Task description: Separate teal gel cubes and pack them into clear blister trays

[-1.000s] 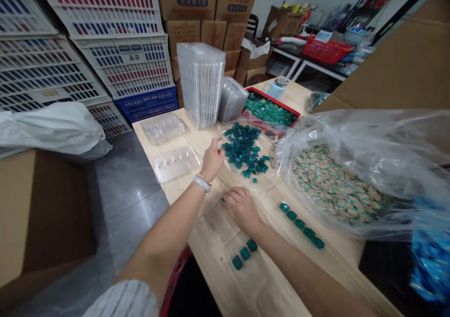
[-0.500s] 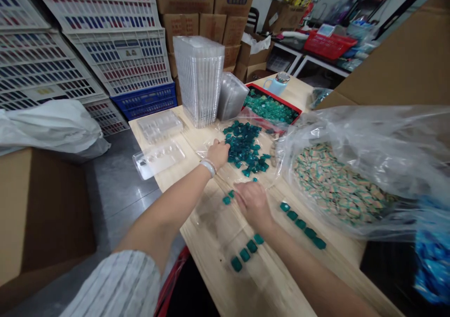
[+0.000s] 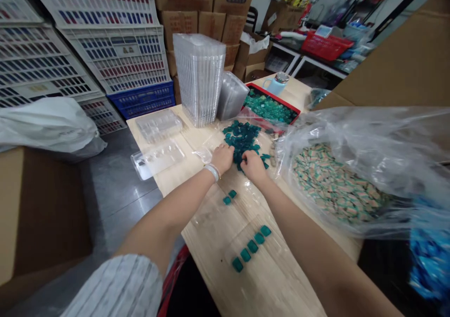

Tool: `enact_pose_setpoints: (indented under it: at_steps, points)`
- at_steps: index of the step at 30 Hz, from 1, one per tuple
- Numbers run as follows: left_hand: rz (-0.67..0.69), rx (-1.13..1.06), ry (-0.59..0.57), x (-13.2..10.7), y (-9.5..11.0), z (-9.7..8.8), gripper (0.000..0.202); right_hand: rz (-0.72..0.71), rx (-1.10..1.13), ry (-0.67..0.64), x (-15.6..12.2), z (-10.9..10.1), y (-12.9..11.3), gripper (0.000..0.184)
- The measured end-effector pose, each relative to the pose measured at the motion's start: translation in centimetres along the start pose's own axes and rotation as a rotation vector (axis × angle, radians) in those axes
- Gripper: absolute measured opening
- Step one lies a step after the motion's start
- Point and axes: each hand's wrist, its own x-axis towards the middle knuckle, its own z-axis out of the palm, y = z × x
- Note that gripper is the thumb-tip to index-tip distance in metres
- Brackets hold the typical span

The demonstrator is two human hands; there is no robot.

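Observation:
A pile of glossy teal, gem-like pieces (image 3: 243, 136) lies on clear plastic on the wooden table. At its near-left edge is my left hand (image 3: 222, 158), fingers curled against the pieces. My right hand (image 3: 254, 167) reaches the pile's near edge, its fingers pinched together. What either hand has between its fingertips is hidden. Closer to me, a row of teal pieces (image 3: 252, 246) sits in a clear plastic tray (image 3: 228, 230). Two more teal pieces (image 3: 229, 197) rest farther up, near my left forearm.
Tall stacked clear trays (image 3: 198, 80) stand behind the pile, with loose trays (image 3: 160, 155) to the left. A red-rimmed tray (image 3: 298, 113) holds green pieces beside a blue cup (image 3: 277, 84). On the right, a large clear bag (image 3: 337, 124) contains wrapped pieces. Crates (image 3: 121, 56) stand at left.
My right hand has moved forward from the loose pieces to the pile. My left hand has shifted slightly right. The right-hand row of teal pieces is now covered by my right forearm.

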Motion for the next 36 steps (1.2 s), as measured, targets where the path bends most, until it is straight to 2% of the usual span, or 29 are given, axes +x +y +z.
enact_pose_setpoints:
  at_steps: [3,6,9,11,13,15,18,20,22,25,30,33,36]
  points:
    - [0.037,-0.024,-0.004,0.0,0.6,0.2,0.019,0.007,0.001,0.005,-0.9,-0.2,0.5,0.017]
    - [0.053,-0.054,0.011,-0.3,0.8,0.1,0.021,0.002,0.011,0.009,-0.6,-0.1,0.2,0.018]
    - [0.036,-0.078,0.043,-0.4,0.8,-0.6,0.022,-0.016,0.03,-0.003,0.1,-0.3,0.1,0.025]
    - [-0.004,-0.202,0.11,-0.6,0.7,-1.5,0.021,-0.02,0.039,-0.005,-0.1,-0.8,0.3,0.03]
    - [-0.117,-0.521,0.187,-1.7,0.6,-2.7,0.019,-0.004,0.062,0.024,-1.3,-1.5,0.6,0.031]
    - [-0.287,-0.993,0.189,-4.3,0.5,-3.9,0.016,-0.005,0.158,0.103,-3.7,-2.3,0.4,0.029]
    - [-0.544,-1.58,0.063,-10.5,0.7,-5.0,0.014,-0.097,0.412,0.2,-8.9,-2.4,-1.4,0.025]
    - [-0.723,-1.738,0.035,-14.8,1.3,-4.9,0.019,-0.171,0.522,0.174,-12.1,-1.6,-3.3,0.024]
    - [-0.836,-1.777,0.044,-18.0,2.1,-4.1,0.024,-0.217,0.514,0.159,-14.1,-0.4,-5.0,0.024]
    - [-0.848,-1.717,0.094,-20.2,3.1,-2.6,0.025,-0.271,0.387,0.188,-15.0,1.2,-6.5,0.022]
    - [-0.815,-1.608,0.166,-20.2,3.7,-1.6,0.027,-0.301,0.236,0.206,-14.9,1.5,-7.1,0.018]
    - [-0.807,-1.636,0.137,-20.2,3.7,-1.8,0.035,-0.305,0.142,0.17,-15.1,1.7,-7.3,0.018]
    - [-0.806,-1.676,0.071,-20.4,3.5,-2.0,0.035,-0.254,0.081,0.172,-15.4,2.0,-7.4,0.019]
